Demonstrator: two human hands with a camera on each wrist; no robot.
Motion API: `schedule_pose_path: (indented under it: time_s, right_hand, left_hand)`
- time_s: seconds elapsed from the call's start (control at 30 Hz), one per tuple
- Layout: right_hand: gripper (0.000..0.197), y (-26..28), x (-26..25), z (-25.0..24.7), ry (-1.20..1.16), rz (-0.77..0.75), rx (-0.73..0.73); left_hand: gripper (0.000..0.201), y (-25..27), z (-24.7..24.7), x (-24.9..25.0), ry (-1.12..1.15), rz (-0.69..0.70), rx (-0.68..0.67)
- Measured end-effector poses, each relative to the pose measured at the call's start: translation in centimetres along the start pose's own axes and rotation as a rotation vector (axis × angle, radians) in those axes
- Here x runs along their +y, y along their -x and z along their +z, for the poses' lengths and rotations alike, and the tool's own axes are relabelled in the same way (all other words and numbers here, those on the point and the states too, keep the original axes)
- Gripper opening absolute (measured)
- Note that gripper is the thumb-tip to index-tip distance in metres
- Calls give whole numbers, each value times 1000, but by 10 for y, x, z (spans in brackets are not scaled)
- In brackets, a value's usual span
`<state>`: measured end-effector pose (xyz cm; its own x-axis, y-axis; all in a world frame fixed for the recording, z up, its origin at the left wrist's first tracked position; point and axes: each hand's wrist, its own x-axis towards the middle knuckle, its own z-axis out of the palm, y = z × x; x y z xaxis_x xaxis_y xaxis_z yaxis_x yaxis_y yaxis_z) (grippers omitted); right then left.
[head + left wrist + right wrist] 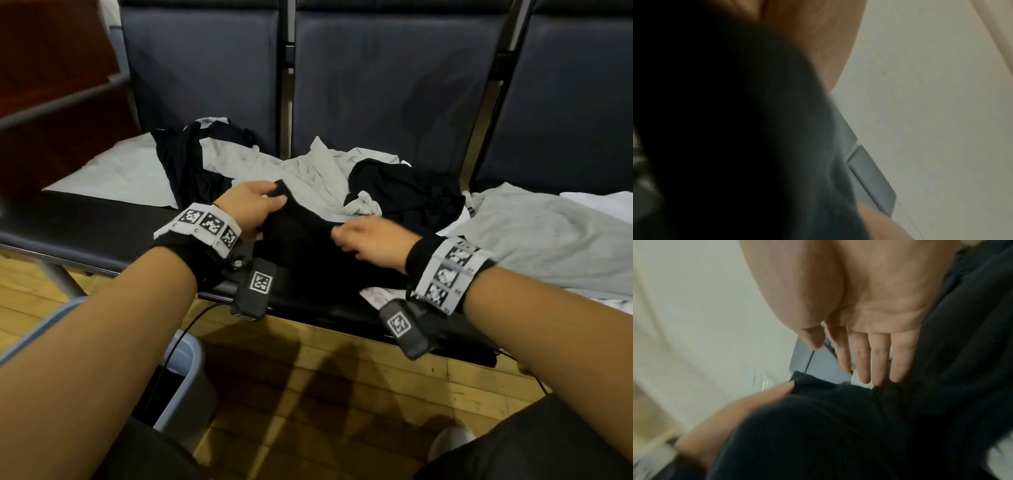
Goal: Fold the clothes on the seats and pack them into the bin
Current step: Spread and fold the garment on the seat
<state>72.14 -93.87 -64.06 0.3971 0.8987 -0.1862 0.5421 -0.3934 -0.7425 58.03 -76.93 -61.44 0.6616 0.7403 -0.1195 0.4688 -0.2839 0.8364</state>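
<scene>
The grey bin (185, 377) stands on the floor at lower left. My left hand (251, 205) pinches the top corner of the black garment (301, 246) lying on the seat (85, 222). My right hand (373, 240) presses straight, close-set fingers (879, 356) against the garment's right edge.

The dark padded bench (85, 222) carries a flat grey shirt (120, 174) left of the hands, crumpled grey and black clothes (342, 185) beyond them, and another grey shirt (548, 233) to their right.
</scene>
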Motion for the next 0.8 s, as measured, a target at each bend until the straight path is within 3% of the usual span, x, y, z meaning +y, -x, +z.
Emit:
schedule_pose_path:
  time_s: [0.1,0.27,0.4,0.53,0.6,0.7,0.8]
  right_hand:
    - [51,6,10,-36,-585,188,105]
    - [81,24,51,-84,-926,316,220]
    - [71,36,84,-101,-1050,343,216]
    - [42,32,115,-93,-717,469,204]
    - [42,23,124,-91,-564,489,282]
    - [51,14,121,-102,-536,408,437]
    - [32,10,129,-115,-441,402,571]
  left_hand:
    - [31,1,35,43,86,70,-97]
    - [28,4,106,112,60,191,-302]
    - [30,6,147,120,154,129,-647]
    - [18,-11,148,84,119,101,-496]
    - [13,-23,142,62,40,75,-374]
    - [13,-37,133,44,-54,17,-214]
    - [23,-45,135,39,-10,-82,-176]
